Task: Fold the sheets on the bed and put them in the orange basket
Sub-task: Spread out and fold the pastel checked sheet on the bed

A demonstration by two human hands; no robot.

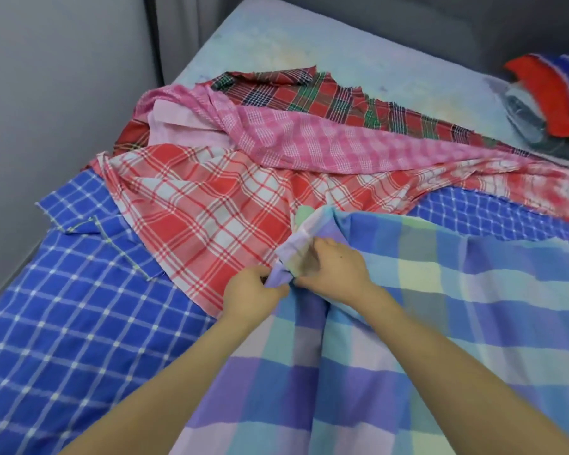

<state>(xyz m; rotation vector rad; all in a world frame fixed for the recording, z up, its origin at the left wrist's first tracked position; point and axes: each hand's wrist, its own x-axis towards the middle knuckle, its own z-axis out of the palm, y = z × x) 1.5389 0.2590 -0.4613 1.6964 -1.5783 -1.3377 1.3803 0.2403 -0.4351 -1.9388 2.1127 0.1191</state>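
Note:
A pastel blue, purple and green checked sheet covers the near right of the bed. My left hand and my right hand both pinch a bunched corner of it, close together at the middle. A blue sheet with white grid lines lies at the left. A red and white plaid sheet lies beyond my hands, with a pink checked sheet and a dark red tartan sheet behind it. The orange basket is out of view.
The pale mattress shows bare at the far end. A grey wall runs along the left side of the bed. A red and blue heap of cloth sits at the far right edge.

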